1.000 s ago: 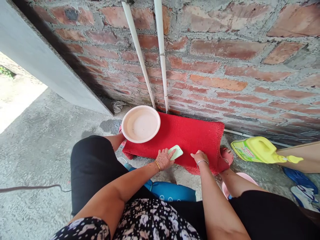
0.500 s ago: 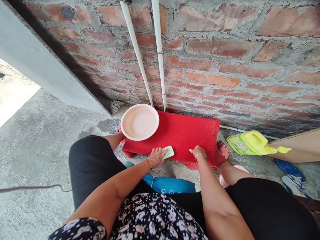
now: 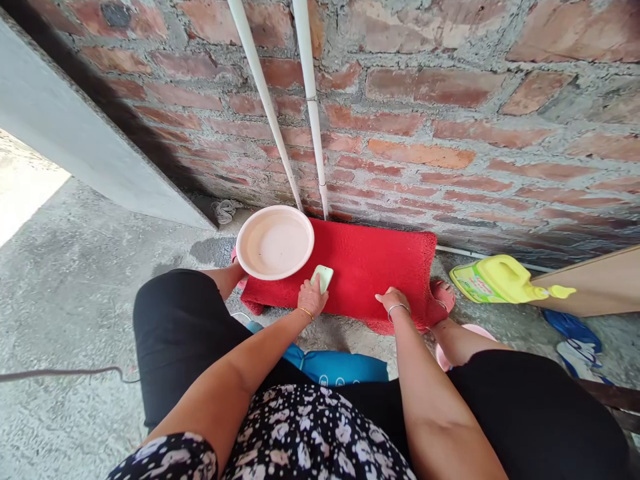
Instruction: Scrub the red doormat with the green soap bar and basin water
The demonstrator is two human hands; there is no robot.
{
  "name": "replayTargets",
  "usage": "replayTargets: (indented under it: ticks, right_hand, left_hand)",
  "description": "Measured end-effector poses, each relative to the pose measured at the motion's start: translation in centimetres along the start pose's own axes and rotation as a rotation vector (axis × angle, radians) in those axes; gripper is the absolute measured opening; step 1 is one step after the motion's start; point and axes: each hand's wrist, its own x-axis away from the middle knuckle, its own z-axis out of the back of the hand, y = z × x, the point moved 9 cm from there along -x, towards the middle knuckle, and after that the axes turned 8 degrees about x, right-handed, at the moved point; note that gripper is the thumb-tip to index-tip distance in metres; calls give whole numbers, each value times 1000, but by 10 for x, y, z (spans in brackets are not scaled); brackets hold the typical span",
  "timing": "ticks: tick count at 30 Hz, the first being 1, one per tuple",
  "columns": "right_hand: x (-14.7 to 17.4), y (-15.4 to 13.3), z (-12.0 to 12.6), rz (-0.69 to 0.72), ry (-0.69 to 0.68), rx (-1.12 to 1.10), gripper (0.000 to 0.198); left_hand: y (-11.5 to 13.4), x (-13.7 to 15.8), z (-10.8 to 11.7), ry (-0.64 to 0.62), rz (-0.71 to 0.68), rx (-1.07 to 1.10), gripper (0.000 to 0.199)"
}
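Observation:
A red mat (image 3: 365,257) with a shaggy fringe lies spread over a low support between my feet. On its front part, my left hand (image 3: 313,297) is closed round a pale green scrubbing brush (image 3: 323,277); the brush's underside is hidden against the mat. My right hand (image 3: 393,300) presses on the mat's right part, its fingers curled down and the thumb sticking out to the left. At the mat's left end stands a round, pale pink basin (image 3: 275,243), which looks to hold some water.
A yellow detergent jug (image 3: 493,279) lies on the concrete floor at the right, near a board (image 3: 600,280). Two white pipes (image 3: 313,107) run down the brick wall (image 3: 425,120). A blue bag (image 3: 345,367) lies below the mat, and a pink tub (image 3: 443,359) is partly behind my right leg.
My left hand has pushed the brush forward and a little left over the mat, away from its front edge. The right hand stays in place on the mat.

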Motion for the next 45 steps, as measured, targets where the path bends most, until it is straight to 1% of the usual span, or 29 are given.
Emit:
replayTargets:
  ticks: [2, 5, 7, 8, 9, 11, 13, 15, 16, 17, 18, 20, 24, 25, 26, 27, 28, 29, 32, 34, 35, 36, 37, 38, 41, 42, 43, 44, 45]
  right_hand:
    - [1, 1, 0, -11, -6, -10, 41]
    - [2, 1, 0, -21, -16, -20, 40]
    - [2, 1, 0, -20, -24, -20, 39]
    - [2, 1, 0, -18, -26, -19, 39]
    - [2, 0, 1, -15, -27, -17, 39]
    - [2, 0, 1, -11, -25, -16, 40]
    - [2, 0, 1, -15, -27, -13, 40]
    - [2, 0, 1, -22, -34, -10, 40]
    - [2, 0, 1, -25, -38, -11, 39]
    - [2, 1, 1, -30, -41, -14, 39]
    - [2, 1, 1, -34, -40, -18, 39]
    - [3, 1, 2, -36, -34, -27, 39]
    - [2, 0, 1, -19, -29, -38, 40]
    - [2, 0, 1, -16, -31, -39, 40]
    - [2, 0, 0, -15, -30, -38, 39]
    - [1, 1, 0, -15, -26, -36, 39]
    - [1, 1, 0, -15, -22, -32, 40]
    - [0, 1, 0, -15, -18, -25, 40]
    - [-1, 1, 0, -15, -18, -7, 41]
    - [-1, 1, -1, -19, -30, -10, 41]
    - [-1, 1, -2, -25, -36, -14, 41]
    - [-1, 2, -2, -31, -38, -19, 41]
    - [-1, 2, -2, -37, -37, -24, 41]
    - [-1, 3, -2, -42, -34, -28, 41]
    - [0, 3, -1, -43, -24, -35, 42]
    - [0, 2, -1, -38, -22, -35, 41]
    - [0, 2, -1, -35, -23, -34, 40]
    - [1, 2, -1, -33, -23, -32, 40]
    - [1, 2, 0, -32, -24, -30, 40]
  left_hand:
    - [23, 15, -15, -50, -203, -90, 71]
    - [54, 50, -43, -186, -538, -169, 72]
    - [63, 63, -52, -269, -672, -167, 71]
    - [63, 63, -50, -280, -693, -155, 71]
    - [61, 57, -45, -266, -672, -138, 70]
    - [47, 30, -26, -175, -507, -86, 68]
    - [20, 0, -2, -58, -213, -11, 66]
    - [-3, -18, 14, 22, 49, 58, 66]
    - [-8, -21, 18, 44, 124, 73, 67]
    - [-8, -22, 19, 52, 151, 71, 68]
    - [-3, -20, 17, 45, 127, 50, 68]
    - [20, -8, 5, -3, -46, -26, 68]
    - [77, 44, -38, -228, -625, -140, 67]
    - [84, 55, -44, -272, -726, -145, 67]
    - [87, 59, -46, -294, -777, -144, 66]
    - [86, 57, -43, -286, -774, -137, 66]
    - [81, 47, -37, -252, -716, -123, 65]
    - [74, 32, -27, -199, -612, -101, 64]
    - [35, -16, 7, -21, -155, 21, 64]
    - [14, -32, 18, 26, 83, 89, 65]
    - [11, -35, 20, 30, 134, 96, 66]
    - [13, -35, 19, 22, 127, 78, 67]
    - [21, -32, 15, 3, 63, 41, 67]
    - [33, -26, 9, -28, -52, -10, 67]
    - [74, 12, -22, -207, -544, -158, 65]
    - [82, 25, -31, -265, -676, -183, 65]
    - [86, 32, -36, -302, -754, -191, 65]
    - [85, 33, -36, -308, -772, -180, 65]
    - [82, 25, -32, -282, -727, -152, 65]
